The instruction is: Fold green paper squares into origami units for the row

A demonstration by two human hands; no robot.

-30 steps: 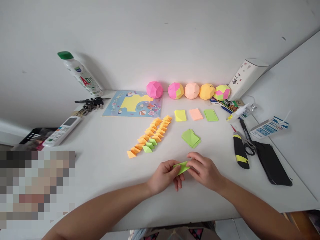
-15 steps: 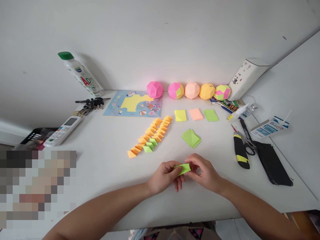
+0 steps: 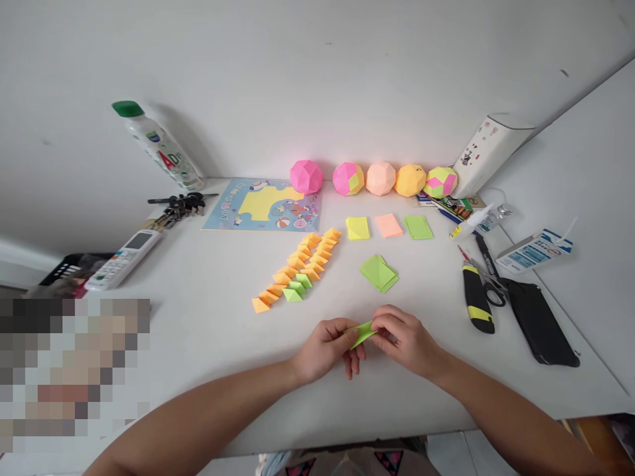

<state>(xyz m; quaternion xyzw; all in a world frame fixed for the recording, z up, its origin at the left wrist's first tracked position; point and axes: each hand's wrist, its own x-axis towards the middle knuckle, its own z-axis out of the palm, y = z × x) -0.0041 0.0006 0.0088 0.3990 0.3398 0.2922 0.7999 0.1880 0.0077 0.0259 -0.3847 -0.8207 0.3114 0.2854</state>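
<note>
Slanting rightward and away, the folded lime-green paper strip (image 3: 364,333) is pinched by the left hand (image 3: 323,349) and, seemingly, the right hand (image 3: 407,340), fingertips nearly together.

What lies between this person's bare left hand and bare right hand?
A small folded piece of lime-green paper: the left hand grips one end, and the right hand has its fingers at the other. The head view shows this.

paper balls (image 3: 380,179): behind note pads (image 3: 389,226) | folded pieces (image 3: 299,256): left of loose sheets (image 3: 380,273) | remote (image 3: 116,270): far left
</note>
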